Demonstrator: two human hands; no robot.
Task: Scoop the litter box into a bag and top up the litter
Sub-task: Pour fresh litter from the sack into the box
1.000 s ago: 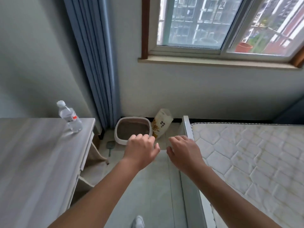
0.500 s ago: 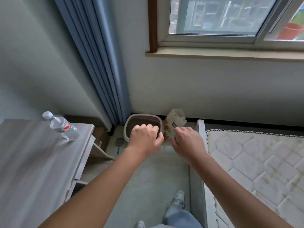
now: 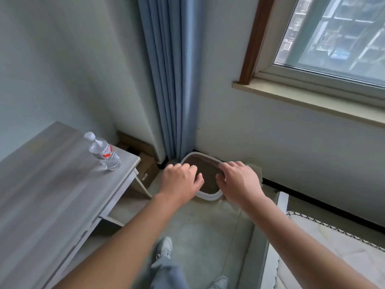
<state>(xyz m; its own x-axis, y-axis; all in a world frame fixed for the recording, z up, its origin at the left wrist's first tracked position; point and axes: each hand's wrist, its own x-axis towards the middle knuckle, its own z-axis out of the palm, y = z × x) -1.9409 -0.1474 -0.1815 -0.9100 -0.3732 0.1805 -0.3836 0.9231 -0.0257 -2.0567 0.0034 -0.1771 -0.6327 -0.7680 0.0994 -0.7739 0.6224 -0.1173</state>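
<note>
Just one litter box (image 3: 208,196), two empty hands (image 3: 181,180)

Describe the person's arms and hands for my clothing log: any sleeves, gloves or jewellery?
Both forearms are bare to the frame's edge, with no sleeves in view. The left hand and right hand wear no gloves, and no rings, watch or bracelet show.

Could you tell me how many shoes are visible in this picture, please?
2: one shoe on the floor at bottom centre, another shoe cut off by the bottom edge.
</note>
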